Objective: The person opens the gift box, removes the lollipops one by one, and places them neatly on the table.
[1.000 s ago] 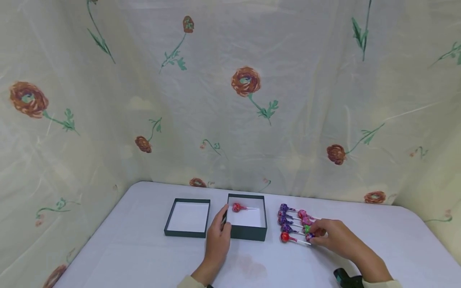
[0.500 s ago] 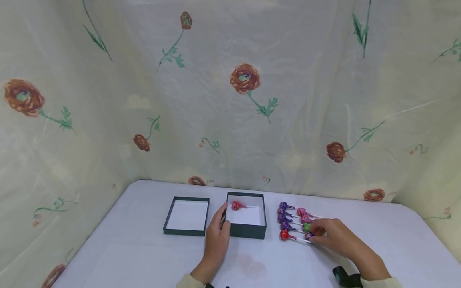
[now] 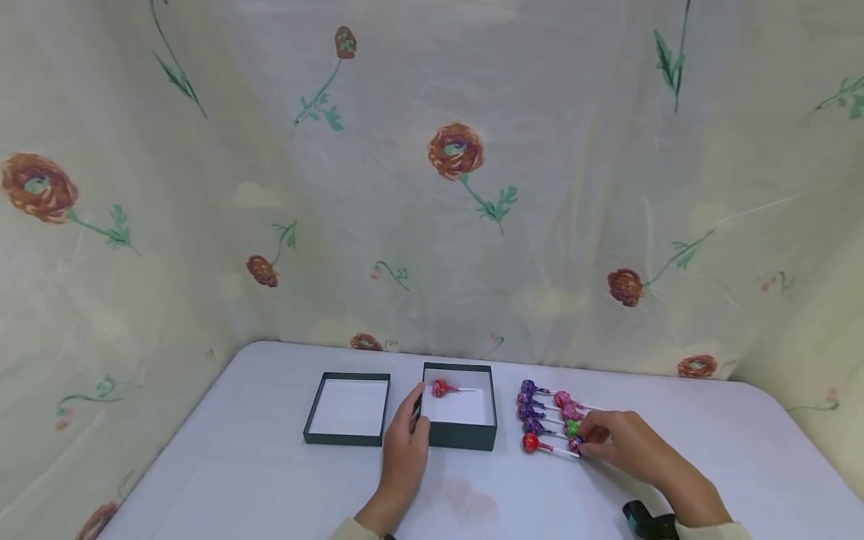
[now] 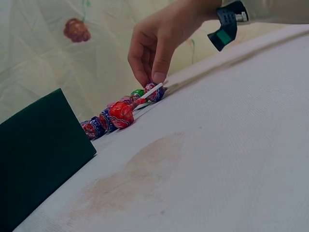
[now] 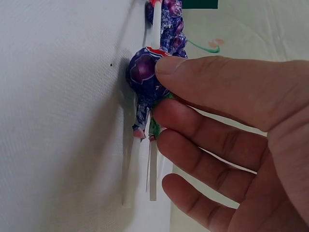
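Note:
My left hand (image 3: 403, 450) holds the left side of a dark green box (image 3: 466, 436), its thumb near the front corner. Inside the white interior lies a red lollipop (image 3: 440, 388). My right hand (image 3: 628, 444) pinches the wrapped head of a purple-blue lollipop (image 5: 145, 77) between thumb and forefinger; its white stick points away below. That lollipop is at the near end of a row with a green lollipop (image 3: 572, 427) and pink lollipops (image 3: 563, 400). Beside them, purple lollipops (image 3: 532, 427) and a red lollipop (image 3: 531, 443) form a second row, sticks toward my right hand.
A shallow dark-rimmed box lid (image 3: 346, 439) lies white inside up, left of the box. The white-covered table (image 3: 270, 487) has a faint brownish stain. A flowered curtain (image 3: 540, 225) hangs behind and along both sides. A black wrist device (image 3: 649, 520) is by my right forearm.
The head view shifts slightly. Both hands keep their places, left at the box and right at the purple-blue lollipop.

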Available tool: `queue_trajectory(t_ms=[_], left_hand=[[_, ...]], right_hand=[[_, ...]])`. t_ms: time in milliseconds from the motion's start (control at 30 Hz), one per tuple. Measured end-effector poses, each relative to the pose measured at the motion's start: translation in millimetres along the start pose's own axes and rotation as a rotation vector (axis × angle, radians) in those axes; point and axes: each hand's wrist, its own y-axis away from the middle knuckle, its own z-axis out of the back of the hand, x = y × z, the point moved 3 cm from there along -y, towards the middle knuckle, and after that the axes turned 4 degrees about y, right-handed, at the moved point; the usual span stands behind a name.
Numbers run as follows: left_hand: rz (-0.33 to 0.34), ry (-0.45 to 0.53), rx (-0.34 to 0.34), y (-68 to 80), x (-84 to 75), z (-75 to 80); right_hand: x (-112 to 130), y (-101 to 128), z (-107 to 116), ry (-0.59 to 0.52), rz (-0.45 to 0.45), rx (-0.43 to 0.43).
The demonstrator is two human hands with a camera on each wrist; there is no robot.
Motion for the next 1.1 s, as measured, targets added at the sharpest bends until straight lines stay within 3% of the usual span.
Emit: queue_trajectory(t_ms=[267, 667, 1100], left_hand=[[0.001, 0.001, -0.001, 0.3, 0.4, 1.2], [0.01, 0.01, -0.003, 1.9, -0.8, -0.1], [-0.011, -0.005, -0.006, 1.1, 2.4, 0.2]], right_hand=[[2.2, 0.2, -1.2, 0.004, 0.034, -0.017], [1.8, 1.5, 0.7, -0.011, -0.025, 0.007], [2.8, 4.2, 7.5, 0.003, 0.086, -0.057]])
